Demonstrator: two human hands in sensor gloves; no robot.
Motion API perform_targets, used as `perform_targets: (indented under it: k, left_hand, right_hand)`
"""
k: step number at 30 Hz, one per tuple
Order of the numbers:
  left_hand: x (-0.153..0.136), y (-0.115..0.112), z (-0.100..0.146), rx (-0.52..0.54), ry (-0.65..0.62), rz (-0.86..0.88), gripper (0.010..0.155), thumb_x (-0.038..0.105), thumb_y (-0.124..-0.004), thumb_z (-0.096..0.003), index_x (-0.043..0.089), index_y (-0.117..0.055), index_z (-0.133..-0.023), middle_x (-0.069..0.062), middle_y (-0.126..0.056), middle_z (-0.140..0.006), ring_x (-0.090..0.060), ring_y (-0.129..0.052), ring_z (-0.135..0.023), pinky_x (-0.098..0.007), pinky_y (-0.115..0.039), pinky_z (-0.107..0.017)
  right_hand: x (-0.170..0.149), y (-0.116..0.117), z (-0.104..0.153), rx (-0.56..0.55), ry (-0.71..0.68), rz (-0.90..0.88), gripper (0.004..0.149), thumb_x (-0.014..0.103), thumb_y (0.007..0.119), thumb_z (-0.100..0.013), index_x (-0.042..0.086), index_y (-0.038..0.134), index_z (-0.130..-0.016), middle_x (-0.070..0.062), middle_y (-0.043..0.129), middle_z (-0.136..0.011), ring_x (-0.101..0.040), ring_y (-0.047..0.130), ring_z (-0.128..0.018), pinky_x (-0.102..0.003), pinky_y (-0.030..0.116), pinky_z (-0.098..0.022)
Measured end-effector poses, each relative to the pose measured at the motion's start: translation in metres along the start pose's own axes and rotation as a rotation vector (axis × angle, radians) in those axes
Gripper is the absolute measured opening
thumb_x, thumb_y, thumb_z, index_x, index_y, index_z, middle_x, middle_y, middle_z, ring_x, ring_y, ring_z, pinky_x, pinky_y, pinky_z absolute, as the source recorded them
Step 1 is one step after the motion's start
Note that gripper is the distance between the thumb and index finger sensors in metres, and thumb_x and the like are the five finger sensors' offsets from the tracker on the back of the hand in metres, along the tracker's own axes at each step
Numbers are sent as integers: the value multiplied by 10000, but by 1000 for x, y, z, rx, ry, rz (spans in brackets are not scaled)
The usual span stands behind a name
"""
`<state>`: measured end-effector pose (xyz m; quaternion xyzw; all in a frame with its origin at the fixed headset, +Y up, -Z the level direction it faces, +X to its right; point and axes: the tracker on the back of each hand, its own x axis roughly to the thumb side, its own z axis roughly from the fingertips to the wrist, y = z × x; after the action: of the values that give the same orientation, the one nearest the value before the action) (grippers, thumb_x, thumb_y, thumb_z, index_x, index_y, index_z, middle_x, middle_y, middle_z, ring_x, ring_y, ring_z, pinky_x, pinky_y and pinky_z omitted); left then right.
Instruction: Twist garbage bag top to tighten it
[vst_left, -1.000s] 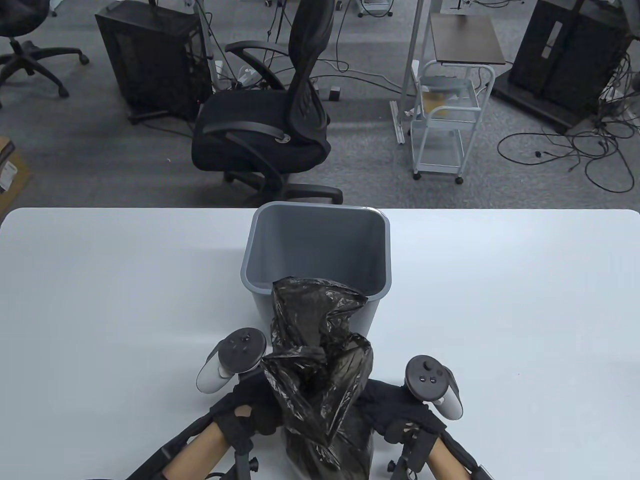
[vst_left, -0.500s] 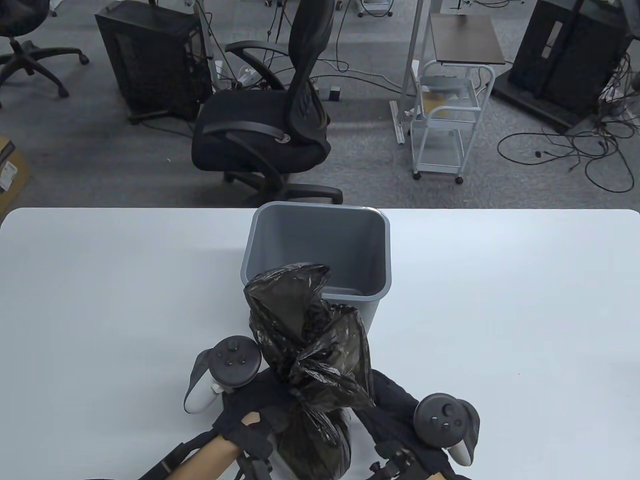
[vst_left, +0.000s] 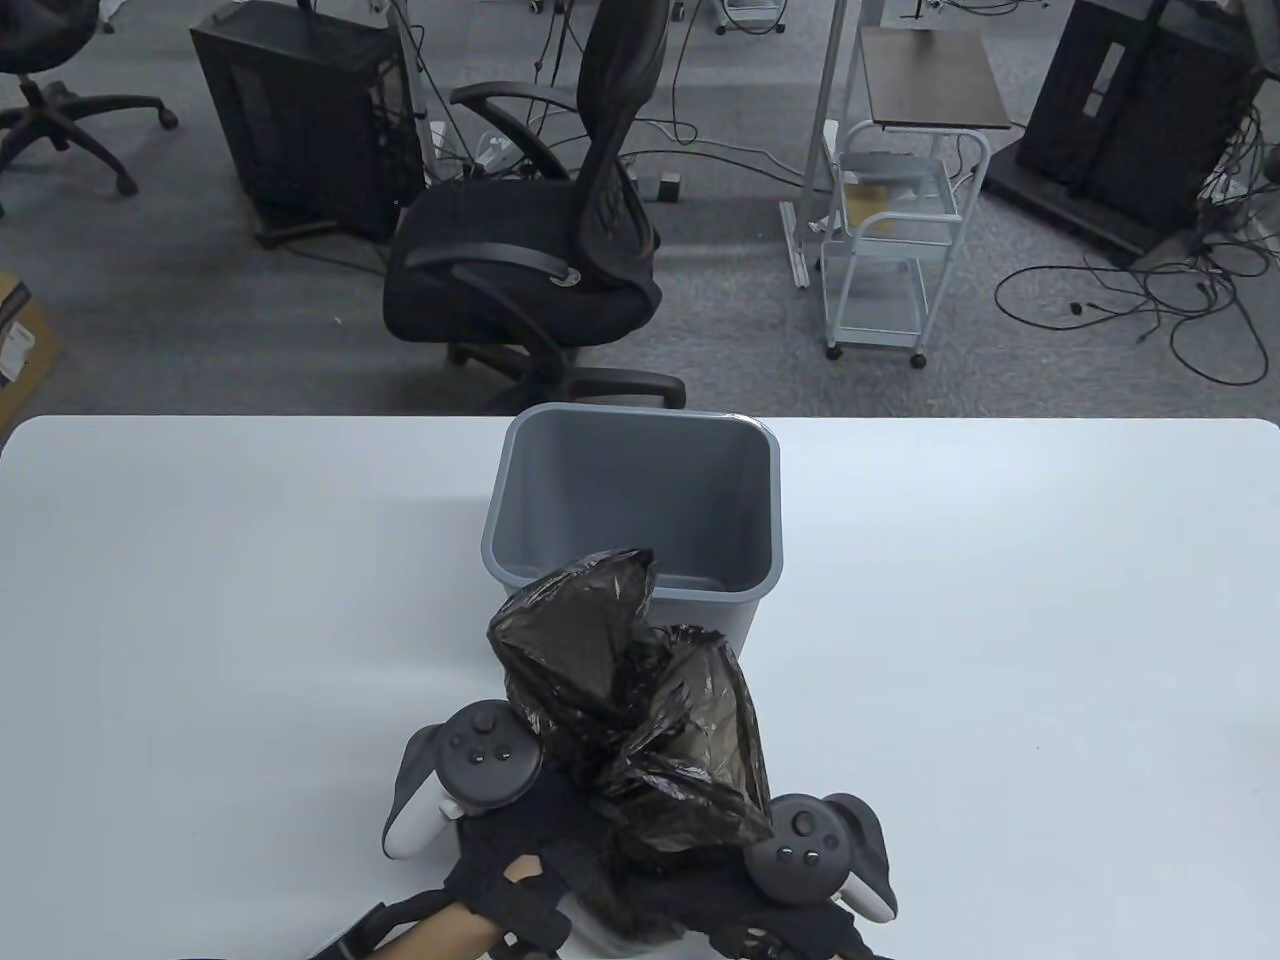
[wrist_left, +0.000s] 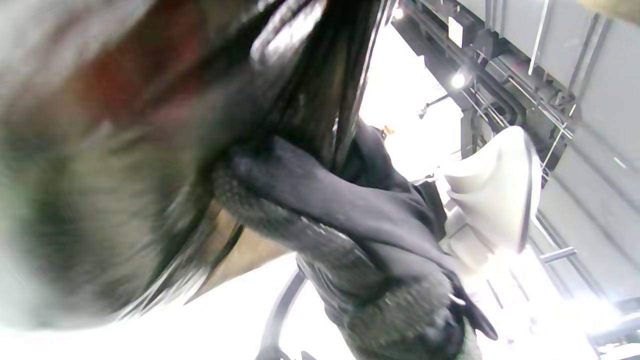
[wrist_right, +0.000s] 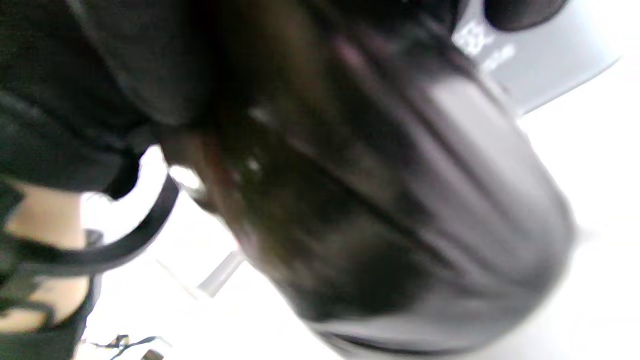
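On the white table (vst_left: 200, 620), just in front of the grey bin (vst_left: 640, 500), the black garbage bag (vst_left: 640, 690) stands at the near edge, its neck already gathered and partly twisted while the top still flares loose, so more turns seem needed. The left hand (vst_left: 520, 850) and right hand (vst_left: 770, 920) both grip that neck.

Black office chair (vst_left: 530, 250), grey carpet (vst_left: 720, 300)

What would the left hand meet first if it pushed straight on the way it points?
Probably the black garbage bag: the left hand already grips its gathered neck. Past the bag stands the grey bin, though depth is unclear.
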<state>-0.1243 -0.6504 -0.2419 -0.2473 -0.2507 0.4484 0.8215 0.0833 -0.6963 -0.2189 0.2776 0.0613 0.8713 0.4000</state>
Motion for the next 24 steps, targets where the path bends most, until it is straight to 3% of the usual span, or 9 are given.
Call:
perform_targets:
  k: [6,8,11,15,17,21,23,24]
  left_hand:
    - [-1,0,-5,-90,-3,9,487,484,-473,-666,370,-572,-1129,-148,-289,-1302,-443,-162,-1170,-737,-229,-669]
    - [0,0,-7,-104,-14,-8,487,478,-493,-660,364,-601,-1121,-155,-292,-1301,-450,-141,-1164,-752,-212,-657]
    - [0,1,-11,-161,-75,9,485,463,-529,-649,353,-639,-1108,-163,-237,-1302,-439,-34,-1140,-729,-57,-596]
    - [-6,2,-20,-264,-167,80,480,451,-568,-635,355,-674,-1094,-113,-254,-1314,-377,-18,-1152,-662,-26,-645]
    - [-9,-1,-24,-329,-200,144,480,448,-578,-632,347,-690,-1088,-77,-240,-1318,-334,12,-1147,-633,-6,-657]
    - [-8,-1,-26,-359,-259,180,474,443,-574,-632,327,-709,-1071,-6,-378,-1320,-255,-41,-1181,-612,-12,-687]
    - [-9,4,-24,-322,-232,168,476,445,-565,-635,318,-701,-1073,-23,-513,-1290,-309,-219,-1210,-659,-120,-716]
    - [-9,8,-22,-279,-218,154,475,446,-556,-641,322,-688,-1080,-19,-491,-1296,-302,-201,-1215,-678,-136,-718]
  right_hand:
    - [-19,-24,-1,-36,-3,30,730,299,824,-526,63,527,-1149,-209,651,-1112,-529,673,-961,-712,594,-630]
    - [-23,-28,-4,9,-32,17,668,284,812,-532,99,578,-1129,-168,702,-1088,-486,732,-943,-681,626,-642]
    - [-32,-30,-11,112,-103,-54,590,264,801,-539,151,647,-1098,-116,753,-1066,-440,772,-938,-664,642,-657]
    - [-45,-29,-22,305,-145,-224,548,253,799,-547,193,685,-1080,-76,793,-1051,-395,817,-929,-684,623,-673]
    - [-53,-27,-26,333,-129,-305,552,262,807,-549,197,683,-1083,-74,796,-1051,-396,805,-943,-695,609,-676]
    - [-67,-25,-28,183,4,-334,722,376,835,-532,179,547,-1164,-152,640,-1152,-481,625,-1041,-753,481,-690]
    - [-72,-30,-25,15,116,-275,781,425,811,-532,163,477,-1187,-156,605,-1166,-477,616,-1044,-739,495,-694]
    - [-75,-34,-22,-67,170,-266,769,426,793,-543,158,468,-1187,-163,594,-1166,-476,616,-1041,-730,503,-695]
